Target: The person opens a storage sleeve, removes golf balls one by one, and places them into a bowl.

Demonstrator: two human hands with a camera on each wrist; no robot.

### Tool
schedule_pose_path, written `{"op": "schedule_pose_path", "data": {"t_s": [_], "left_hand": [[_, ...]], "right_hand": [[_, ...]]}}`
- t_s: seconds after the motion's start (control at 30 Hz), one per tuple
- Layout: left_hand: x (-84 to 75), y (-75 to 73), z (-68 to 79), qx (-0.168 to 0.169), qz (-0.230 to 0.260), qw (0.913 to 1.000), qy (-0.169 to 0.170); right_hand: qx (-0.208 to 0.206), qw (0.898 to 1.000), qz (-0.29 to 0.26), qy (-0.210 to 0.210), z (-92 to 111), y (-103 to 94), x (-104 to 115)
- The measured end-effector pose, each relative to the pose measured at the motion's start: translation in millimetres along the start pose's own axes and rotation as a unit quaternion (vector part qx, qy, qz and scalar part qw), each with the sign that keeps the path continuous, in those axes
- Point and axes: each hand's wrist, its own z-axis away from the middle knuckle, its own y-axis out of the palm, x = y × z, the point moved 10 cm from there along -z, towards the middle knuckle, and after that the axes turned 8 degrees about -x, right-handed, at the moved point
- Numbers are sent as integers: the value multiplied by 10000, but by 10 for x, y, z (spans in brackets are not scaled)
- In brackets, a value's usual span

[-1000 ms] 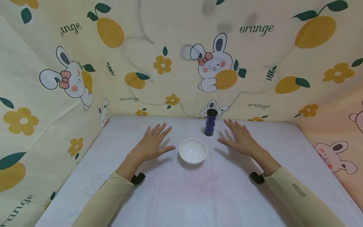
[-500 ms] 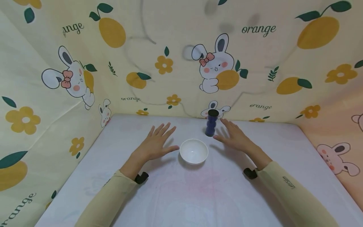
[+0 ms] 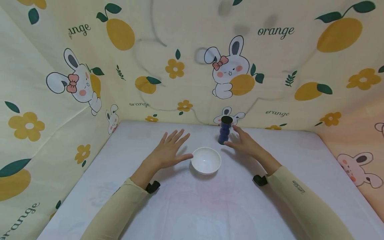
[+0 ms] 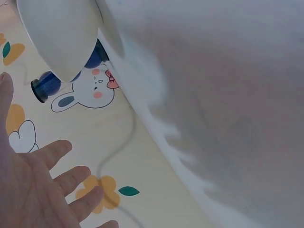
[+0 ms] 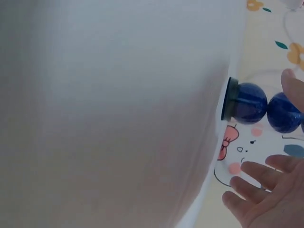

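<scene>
Towards the back of the table stands an upright blue column of stacked balls point(image 3: 224, 133) with a dark flat top and base. My right hand point(image 3: 244, 144) is at its right side, thumb towards the column's lower front and fingers behind. In the right wrist view, the spread right hand point(image 5: 270, 194) has its fingers extended beside the blue balls point(image 5: 249, 103). A white bowl point(image 3: 206, 161) sits in front of the column. My left hand point(image 3: 166, 155) hovers left of it, fingers spread, thumb tip right at the rim. The left wrist view shows the bowl point(image 4: 61, 33) partly covering the column.
A white cloth covers the table point(image 3: 192, 206). Behind it and along both sides rises a cream sheet point(image 3: 192, 43) printed with rabbits, oranges and flowers. Each wrist wears a black camera mount, such as the left mount point(image 3: 153, 187).
My right hand has moved left and come up to the blue column, its fingers passing beside it. My left hand has shifted slightly right towards the bowl. Bowl and column stand where they were.
</scene>
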Motion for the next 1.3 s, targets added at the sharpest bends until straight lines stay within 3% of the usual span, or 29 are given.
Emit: {"op": "schedule_pose_path", "data": {"t_s": [0.57, 1.3], "left_hand": [[-96, 24, -68, 21, 46, 9999, 88], [-196, 27, -106, 25, 119, 9996, 235]], "right_hand": [[-273, 9924, -1192, -155, -174, 34, 25], [-393, 9858, -1628, -150, -165, 89, 70]]}}
